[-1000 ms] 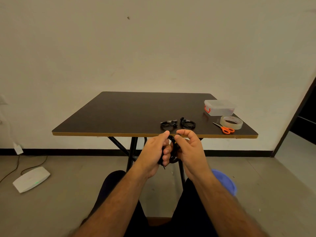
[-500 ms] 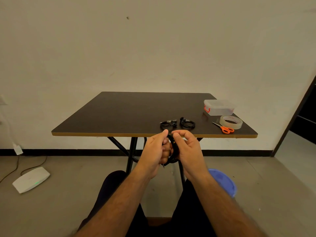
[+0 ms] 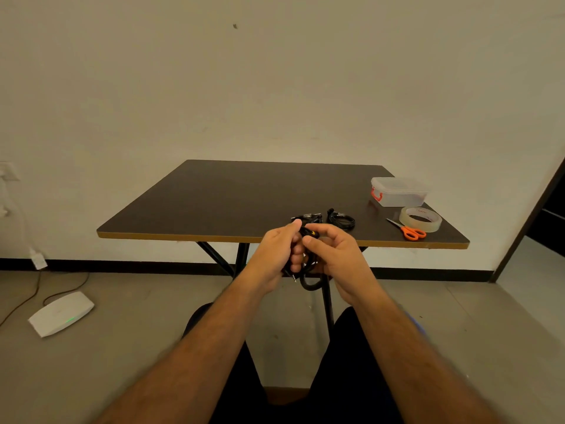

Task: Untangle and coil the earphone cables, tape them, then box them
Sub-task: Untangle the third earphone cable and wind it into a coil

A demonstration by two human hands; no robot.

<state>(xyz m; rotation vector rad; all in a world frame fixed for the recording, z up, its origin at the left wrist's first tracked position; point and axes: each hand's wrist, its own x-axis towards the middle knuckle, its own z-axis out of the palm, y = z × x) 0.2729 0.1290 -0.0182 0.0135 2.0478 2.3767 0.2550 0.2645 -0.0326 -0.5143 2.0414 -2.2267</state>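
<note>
A: What carries everything?

B: A dark table (image 3: 232,197) with a pale edge strip, on black legs.

A: And on it?

B: Two coiled black earphone cables (image 3: 341,219) lie side by side near the front edge. At the right far corner sits a clear lidded box (image 3: 399,191) with a red latch; just in front of it, a roll of clear tape (image 3: 420,219) beside orange-handled scissors (image 3: 408,230)

A: The floor?

B: A white device (image 3: 61,313) lies there, left

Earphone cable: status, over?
Both hands, left and right, grip the black cable coil below the table edge. Untaped. Nothing obstructing.
</note>
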